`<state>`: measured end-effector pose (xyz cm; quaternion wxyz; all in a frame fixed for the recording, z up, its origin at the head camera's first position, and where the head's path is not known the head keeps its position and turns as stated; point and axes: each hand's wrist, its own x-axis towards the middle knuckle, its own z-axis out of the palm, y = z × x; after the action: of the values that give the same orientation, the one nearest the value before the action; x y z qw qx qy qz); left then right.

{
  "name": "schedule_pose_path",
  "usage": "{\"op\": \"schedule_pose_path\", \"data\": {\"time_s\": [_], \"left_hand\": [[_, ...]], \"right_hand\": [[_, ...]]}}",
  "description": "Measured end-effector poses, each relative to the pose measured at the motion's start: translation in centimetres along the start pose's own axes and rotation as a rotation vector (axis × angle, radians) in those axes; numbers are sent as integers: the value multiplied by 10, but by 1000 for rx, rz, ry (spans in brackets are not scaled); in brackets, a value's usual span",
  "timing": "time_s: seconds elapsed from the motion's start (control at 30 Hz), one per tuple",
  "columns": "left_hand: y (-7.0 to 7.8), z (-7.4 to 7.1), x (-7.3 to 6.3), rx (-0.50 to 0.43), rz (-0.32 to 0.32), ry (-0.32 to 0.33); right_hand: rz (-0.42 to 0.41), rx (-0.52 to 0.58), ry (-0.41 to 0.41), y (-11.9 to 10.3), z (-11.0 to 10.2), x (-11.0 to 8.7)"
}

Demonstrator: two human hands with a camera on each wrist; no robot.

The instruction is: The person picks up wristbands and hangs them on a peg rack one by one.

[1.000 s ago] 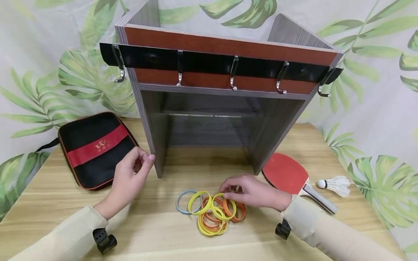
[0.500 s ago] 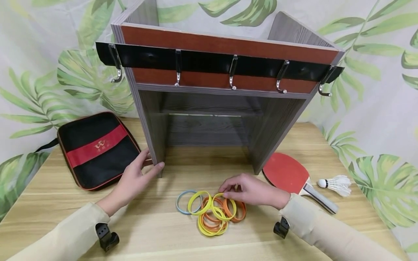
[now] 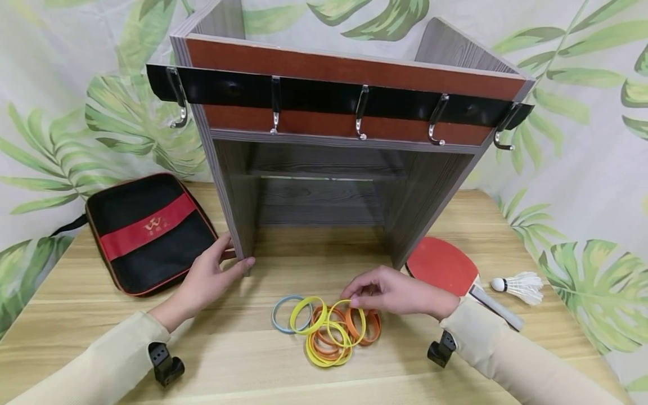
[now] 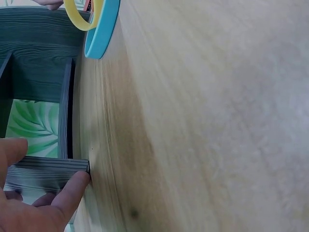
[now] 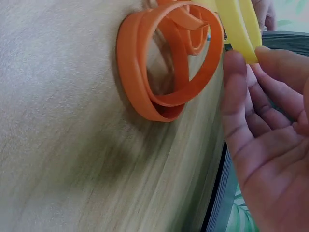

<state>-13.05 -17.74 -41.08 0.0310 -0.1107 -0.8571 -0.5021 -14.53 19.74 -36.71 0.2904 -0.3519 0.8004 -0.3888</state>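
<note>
My left hand (image 3: pixel 210 277) grips the lower front edge of the left side panel (image 4: pixel 48 166) of a grey wooden rack (image 3: pixel 237 194), thumb on one face and fingers on the other. Between thumb and index finger, my right hand (image 3: pixel 402 291) pinches a yellow wristband (image 5: pixel 240 29), which is lifted on edge at the pile's right side. Beneath and beside it lie several more yellow and orange wristbands (image 5: pixel 129 58). A light blue wristband (image 4: pixel 104 36) lies at the pile's left, partly behind another yellow one (image 4: pixel 77 19).
Across the rack's front runs a black rail (image 3: pixel 319 98) with several silver hooks (image 3: pixel 361 126). A black and red zip case (image 3: pixel 152 230) lies left. To the right are a red table tennis paddle (image 3: pixel 442 267) and a shuttlecock (image 3: pixel 518 287). A leaf-print cloth (image 3: pixel 577 185) hangs behind.
My left hand has moved right from beside the zip case and taken hold of the rack's side panel. My right hand has pulled the pinched yellow wristband slightly up.
</note>
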Motion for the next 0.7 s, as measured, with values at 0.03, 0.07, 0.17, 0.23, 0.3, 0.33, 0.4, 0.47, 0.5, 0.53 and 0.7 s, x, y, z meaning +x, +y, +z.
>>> {"op": "schedule_pose_path", "data": {"time_s": [0.03, 0.07, 0.17, 0.23, 0.3, 0.33, 0.4, 0.47, 0.5, 0.53, 0.7], "left_hand": [[0, 0, 0, 2, 0, 0], [0, 0, 0, 4, -1, 0], [0, 0, 0, 7, -1, 4], [0, 0, 0, 11, 0, 7], [-1, 0, 1, 17, 2, 9], [-1, 0, 1, 24, 4, 9], [-1, 0, 2, 31, 4, 10], [-1, -1, 3, 38, 4, 12], [-1, -1, 3, 40, 3, 13], [-1, -1, 3, 41, 2, 13], [-2, 0, 4, 40, 1, 17]], "right_hand": [[-1, 18, -13, 0, 0, 0], [-4, 35, -25, 0, -1, 0], [-8, 81, -51, -1, -1, 0], [-11, 107, -60, -2, -2, 1], [-16, 129, -64, -3, -3, 2], [-17, 142, -65, -4, -3, 3], [-12, 164, -65, -7, -4, 5], [-8, 183, -60, -12, -4, 8], [-7, 190, -55, -15, -5, 10], [-11, 204, -48, -18, -5, 12], [-101, 251, 55, -35, -5, 26]]}}
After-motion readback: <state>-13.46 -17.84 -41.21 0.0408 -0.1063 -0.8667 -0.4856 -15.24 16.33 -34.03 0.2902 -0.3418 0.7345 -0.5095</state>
